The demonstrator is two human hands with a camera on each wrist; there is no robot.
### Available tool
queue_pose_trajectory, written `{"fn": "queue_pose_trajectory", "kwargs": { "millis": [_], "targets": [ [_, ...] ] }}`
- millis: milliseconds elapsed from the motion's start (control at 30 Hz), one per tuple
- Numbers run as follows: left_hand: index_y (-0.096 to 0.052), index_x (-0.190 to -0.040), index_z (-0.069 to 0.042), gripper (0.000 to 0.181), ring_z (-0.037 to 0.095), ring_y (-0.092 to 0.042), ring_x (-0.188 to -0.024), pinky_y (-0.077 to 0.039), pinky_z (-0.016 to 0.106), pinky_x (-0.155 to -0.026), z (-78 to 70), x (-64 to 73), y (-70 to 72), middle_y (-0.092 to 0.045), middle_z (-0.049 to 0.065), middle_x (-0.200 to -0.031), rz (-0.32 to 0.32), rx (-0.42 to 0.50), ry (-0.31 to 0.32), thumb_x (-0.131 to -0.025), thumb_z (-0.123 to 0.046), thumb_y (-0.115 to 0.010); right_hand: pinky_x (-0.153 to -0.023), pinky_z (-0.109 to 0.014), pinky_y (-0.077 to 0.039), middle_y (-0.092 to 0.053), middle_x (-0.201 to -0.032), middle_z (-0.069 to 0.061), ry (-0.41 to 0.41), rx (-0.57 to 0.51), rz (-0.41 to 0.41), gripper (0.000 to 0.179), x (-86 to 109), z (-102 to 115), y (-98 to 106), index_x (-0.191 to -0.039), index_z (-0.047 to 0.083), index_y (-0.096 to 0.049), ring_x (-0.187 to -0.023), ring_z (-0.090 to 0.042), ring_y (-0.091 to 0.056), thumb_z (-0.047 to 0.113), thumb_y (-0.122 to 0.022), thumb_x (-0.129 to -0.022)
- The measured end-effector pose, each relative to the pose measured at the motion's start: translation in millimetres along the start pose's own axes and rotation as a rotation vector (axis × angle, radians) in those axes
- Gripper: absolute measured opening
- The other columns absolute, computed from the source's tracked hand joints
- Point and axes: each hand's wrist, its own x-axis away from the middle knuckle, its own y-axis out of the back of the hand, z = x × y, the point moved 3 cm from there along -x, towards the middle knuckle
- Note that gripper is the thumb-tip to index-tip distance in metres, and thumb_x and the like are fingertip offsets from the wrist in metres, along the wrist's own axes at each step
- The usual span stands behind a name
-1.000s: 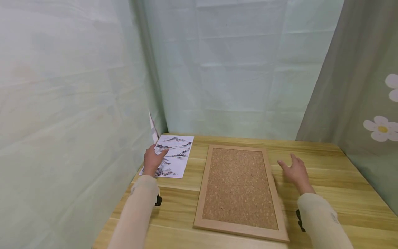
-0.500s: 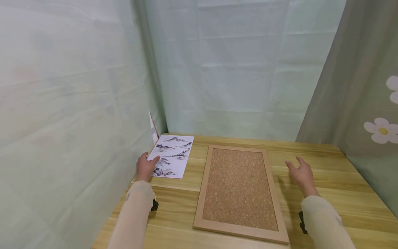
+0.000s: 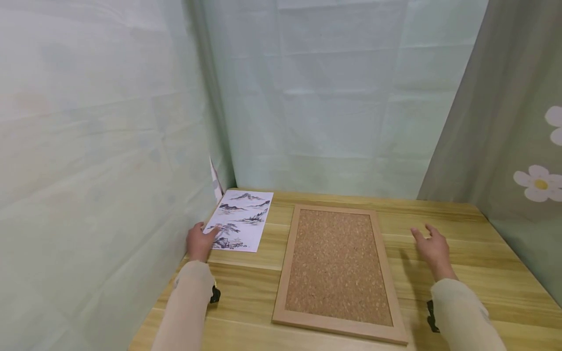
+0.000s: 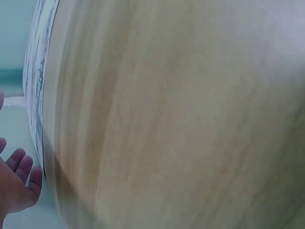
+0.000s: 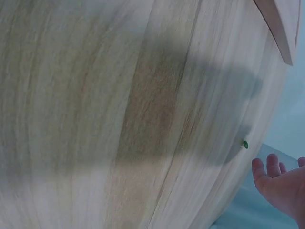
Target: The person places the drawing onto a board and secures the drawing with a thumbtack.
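Between paper (image 3: 246,217) and right hand (image 3: 433,248): corkboard (image 3: 340,265); pale cloth (image 3: 333,107) behind.

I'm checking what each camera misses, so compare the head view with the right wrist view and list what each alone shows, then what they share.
Only the head view shows the left hand at the paper with its mountain picture, the board's cork face and the white flowers on the curtain.

Only the right wrist view shows a small green thing on the table, too small to identify.

Both show the right hand, the table and the board's frame, though the wrist view catches only a corner of it.
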Motion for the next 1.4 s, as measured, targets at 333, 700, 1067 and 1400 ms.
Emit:
{"fn": "queue_pose_trajectory", "kwargs": {
  "millis": [333,700,1067,1400],
  "targets": [
    [-0.047,-0.134,0.014,0.065,0.052,-0.048,-0.120,-0.035,0.058,-0.101,10.0,-5.3,-3.6,-0.052,0.036,-0.129,-0.020,-0.148,0.025,-0.089,-0.028,-0.070,-0.109,-0.065,-0.025,-0.011,-0.156,-0.036,-0.045,-0.058,-0.006,0.085,-4.5,-11.7,5.4,-0.156,-0.002,-0.008,-0.139,-0.055,-0.020,0.058,-0.031,-0.102],
    [-0.051,-0.134,0.006,0.062,0.053,-0.038,-0.122,-0.027,0.063,-0.102,18.0,-3.2,-13.0,-0.047,0.036,-0.130,-0.005,-0.230,0.075,-0.085,-0.023,-0.074,-0.111,-0.062,-0.024,-0.012,-0.156,-0.037,-0.068,-0.111,-0.031,0.081,-3.9,-17.8,7.9,-0.156,-0.003,-0.013,-0.140,-0.054,-0.020,0.055,-0.033,-0.103],
    [-0.054,-0.120,0.010,0.056,0.051,-0.038,-0.115,-0.029,0.064,-0.099,13.6,-2.5,-11.7,-0.045,0.036,-0.118,0.009,-0.296,0.114,-0.086,-0.030,-0.074,-0.112,-0.058,-0.027,-0.022,-0.153,-0.038,-0.101,-0.180,-0.061,0.075,-3.0,-32.3,10.7,-0.151,-0.010,-0.025,-0.139,-0.052,-0.026,0.047,-0.037,-0.104],
    [-0.055,-0.119,0.012,0.057,0.049,-0.038,-0.114,-0.031,0.063,-0.100,9.7,-6.1,-14.8,-0.044,0.035,-0.117,0.043,-0.314,0.150,-0.085,-0.031,-0.073,-0.112,-0.058,-0.026,-0.027,-0.151,-0.036,-0.187,-0.182,-0.022,0.064,-6.8,-53.6,12.9,-0.147,-0.011,-0.032,-0.137,-0.052,-0.027,0.036,-0.044,-0.104]
  ]
}}
